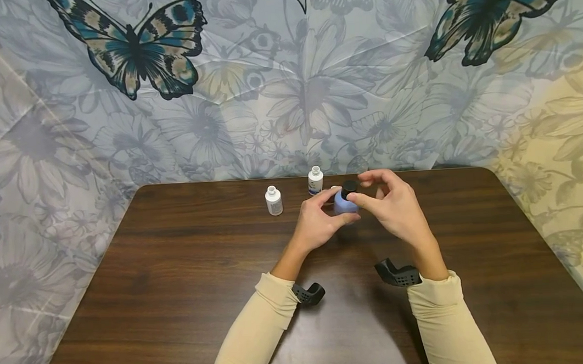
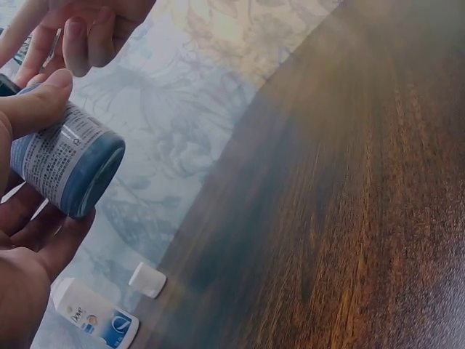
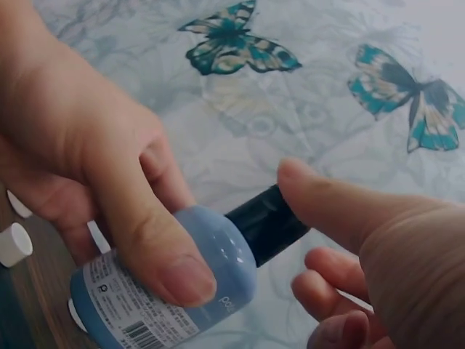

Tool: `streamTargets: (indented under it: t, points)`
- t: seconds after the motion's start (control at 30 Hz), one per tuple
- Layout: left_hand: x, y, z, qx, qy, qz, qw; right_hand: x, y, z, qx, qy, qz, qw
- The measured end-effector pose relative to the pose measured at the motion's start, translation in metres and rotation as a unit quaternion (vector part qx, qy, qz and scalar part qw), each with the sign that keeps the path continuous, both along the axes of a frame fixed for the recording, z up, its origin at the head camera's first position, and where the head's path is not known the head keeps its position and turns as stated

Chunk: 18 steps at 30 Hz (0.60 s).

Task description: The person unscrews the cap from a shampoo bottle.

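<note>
At the dark wood-grain table (image 1: 179, 298), the left hand (image 1: 317, 222) grips the blue labelled bottle (image 1: 344, 204) near two white bottles (image 1: 274, 202), presumably steadying it; the right hand (image 1: 397, 208), fingers loose, rests its thumb against the black cap (image 1: 349, 187).

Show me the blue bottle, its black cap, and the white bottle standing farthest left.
Blue bottle (image 2: 62, 156): left wrist view, on its printed label.
Black cap (image 3: 267, 227): right wrist view, on its side.
White bottle (image 1: 274, 202): head view, on its body.
</note>
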State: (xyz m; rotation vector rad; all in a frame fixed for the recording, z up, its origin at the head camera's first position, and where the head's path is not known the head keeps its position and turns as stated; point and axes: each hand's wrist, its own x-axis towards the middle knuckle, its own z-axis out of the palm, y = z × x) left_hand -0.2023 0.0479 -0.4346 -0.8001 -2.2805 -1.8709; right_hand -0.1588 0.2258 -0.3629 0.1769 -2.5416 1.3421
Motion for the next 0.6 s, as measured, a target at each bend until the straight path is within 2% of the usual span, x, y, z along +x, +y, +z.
streamTargets:
  t: [0.07, 0.2, 0.4, 0.6]
  points:
    - [0.0002, 0.0004, 0.0003, 0.004, -0.001, 0.005, 1.0000, 0.0013, -0.0004, 0.0010, 0.007, -0.001, -0.011, 0.9999]
    - [0.0002, 0.0005, -0.0009, 0.005, -0.002, 0.010, 0.9999, -0.0001, -0.0037, -0.0017, 0.010, -0.001, -0.007, 0.9999]
    - [0.0008, 0.0004, -0.0010, -0.004, -0.020, 0.002, 0.9998, -0.0029, -0.0062, -0.0055, 0.019, 0.009, -0.011, 0.9997]
    - [0.0013, -0.0001, -0.0013, -0.008, -0.036, -0.003, 0.9993, -0.0030, -0.0074, -0.0063, 0.012, 0.003, 0.005, 0.9999]
